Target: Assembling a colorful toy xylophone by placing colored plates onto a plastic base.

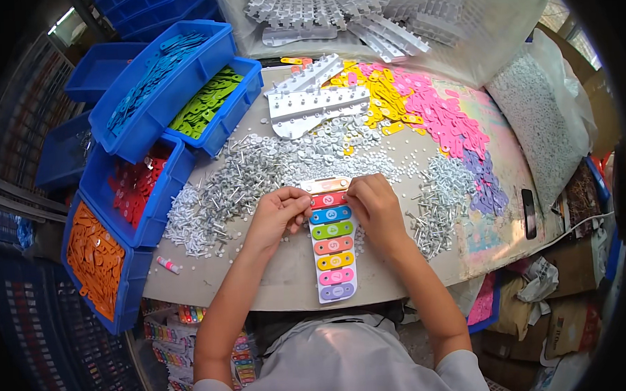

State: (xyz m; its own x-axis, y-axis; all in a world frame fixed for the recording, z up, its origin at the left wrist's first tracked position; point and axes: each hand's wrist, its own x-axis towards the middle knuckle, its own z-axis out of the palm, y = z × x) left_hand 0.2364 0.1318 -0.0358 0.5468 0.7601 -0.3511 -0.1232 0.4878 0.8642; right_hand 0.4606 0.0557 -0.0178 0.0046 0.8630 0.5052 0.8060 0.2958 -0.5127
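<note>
A toy xylophone (334, 245) lies upright in front of me on the table, a white tapering base with coloured bars across it from orange at the far end to purple at the near end. My left hand (281, 212) is closed in a pinch beside the left end of the red bar (328, 200); whatever its fingertips hold is too small to name. At the right end of that same bar, my right hand (375, 205) has its fingers pressed together and pointing down. Its fingertips hide what they grip, if anything.
Beyond the hands spread piles of metal pins (252, 167), with more pins (433, 235) at right. Yellow (386, 101), pink (442, 116) and purple bars (489, 188) lie behind. Blue bins (177, 194) line the left. White bases (319, 104), a phone (530, 214) and a bulging bag (543, 108) surround.
</note>
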